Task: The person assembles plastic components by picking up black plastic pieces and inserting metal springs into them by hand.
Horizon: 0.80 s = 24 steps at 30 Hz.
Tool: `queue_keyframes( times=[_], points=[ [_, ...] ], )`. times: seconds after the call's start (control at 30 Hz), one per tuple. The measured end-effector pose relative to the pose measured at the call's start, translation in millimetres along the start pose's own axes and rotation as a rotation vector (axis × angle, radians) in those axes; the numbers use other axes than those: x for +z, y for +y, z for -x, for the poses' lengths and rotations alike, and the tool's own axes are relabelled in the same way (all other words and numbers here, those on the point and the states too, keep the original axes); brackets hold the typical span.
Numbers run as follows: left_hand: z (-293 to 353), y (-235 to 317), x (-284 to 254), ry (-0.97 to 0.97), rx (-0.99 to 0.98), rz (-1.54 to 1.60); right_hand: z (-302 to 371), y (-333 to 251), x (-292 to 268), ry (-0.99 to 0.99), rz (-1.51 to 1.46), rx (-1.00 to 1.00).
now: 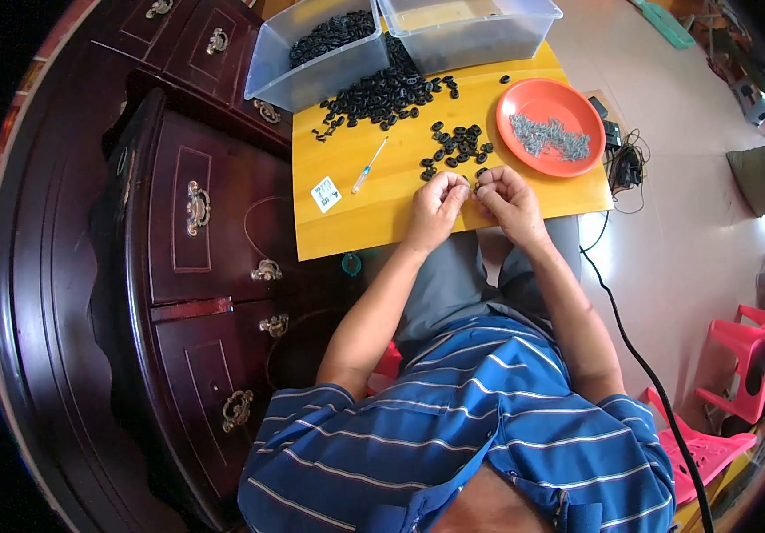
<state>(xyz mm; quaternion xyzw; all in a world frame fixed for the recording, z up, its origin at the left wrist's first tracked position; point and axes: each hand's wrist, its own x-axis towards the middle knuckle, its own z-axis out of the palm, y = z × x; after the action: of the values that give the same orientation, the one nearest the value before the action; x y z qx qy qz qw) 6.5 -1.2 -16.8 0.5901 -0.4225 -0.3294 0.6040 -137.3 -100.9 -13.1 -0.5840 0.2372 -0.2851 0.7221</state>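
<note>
Both my hands meet over the near edge of a yellow table [382,218], fingertips almost touching. My left hand [437,210] is closed, thumb against fingers; whatever it pinches is too small or hidden to name. Closed in the same way, my right hand [513,206] has a bit of something black at its fingertips, its kind unclear. Just beyond them lies a loose group of small black oval parts [461,144]. An orange-red plate [511,147] holding a heap of small grey metal pieces [549,138] stands beyond my right hand.
A larger pile of black parts [381,96] lies before two clear plastic bins [311,75]. A thin screwdriver-like tool [370,167] and a white printed card [325,194] lie at left. Dark wooden drawers [191,213] flank the table's left; a black cable [640,355] runs along my right.
</note>
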Motion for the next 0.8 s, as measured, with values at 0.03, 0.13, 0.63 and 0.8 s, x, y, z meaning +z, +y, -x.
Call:
queue_keyframes(
  times=[0.03, 0.13, 0.63, 0.8],
  points=[
    [0, 1, 0, -0.002, -0.003, -0.001, 0, 1, 0, 0.008, 0.018, -0.008],
    [0, 2, 0, 0.012, -0.003, 0.009, -1, 2, 1, 0.018, 0.034, -0.011],
    [9, 0, -14, 0.065, -0.006, 0.218, 1, -3, -2, 0.021, -0.011, 0.036],
    [23, 7, -37, 0.118, 0.020, 0.093, 1, -21, 8, 0.032, -0.096, 0.103]
  ],
)
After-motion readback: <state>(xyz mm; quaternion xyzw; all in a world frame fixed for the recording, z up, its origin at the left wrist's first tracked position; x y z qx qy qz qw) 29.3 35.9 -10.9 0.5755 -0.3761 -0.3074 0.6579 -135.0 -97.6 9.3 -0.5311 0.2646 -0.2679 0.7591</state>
